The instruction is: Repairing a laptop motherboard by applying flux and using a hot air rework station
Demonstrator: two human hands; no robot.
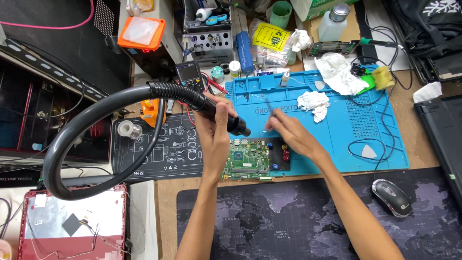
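1. Your left hand [214,137] is wrapped tight around the black handle of the hot-air wand [219,114], thumb on top.
2. Your right hand [288,135] pinches a thin metal tool [269,107], probably tweezers, between fingertips; the motion blur hides the exact grip.
3. The wand's long axis runs from upper left down to lower right, and its dark nozzle points at the top edge of the green circuit board [248,161].
4. That board lies just below both hands, straddling the lower left edge of the blue silicone work mat [346,144], with a black patch and small red, blue and yellow knobs on its right end.
5. From the wand a thick grey ribbed hose [72,139] loops left and down in a wide arc.
6. Under the hose lies a black mat printed with white diagrams [159,154], with a small handheld meter [188,74] at its top edge.
7. On the blue mat sit crumpled white tissues [315,102].
8. Above the mat, a yellow square label inside a clear plastic bag [272,36] lies tilted, beside a white plastic bottle [333,24].
9. An orange-rimmed square lid [141,32] rests at the upper left.
10. A grey computer mouse [392,196] sits on the dark world-map desk pad [288,226] at your right.
11. A red laptop shell [72,224] lies at the lower left.
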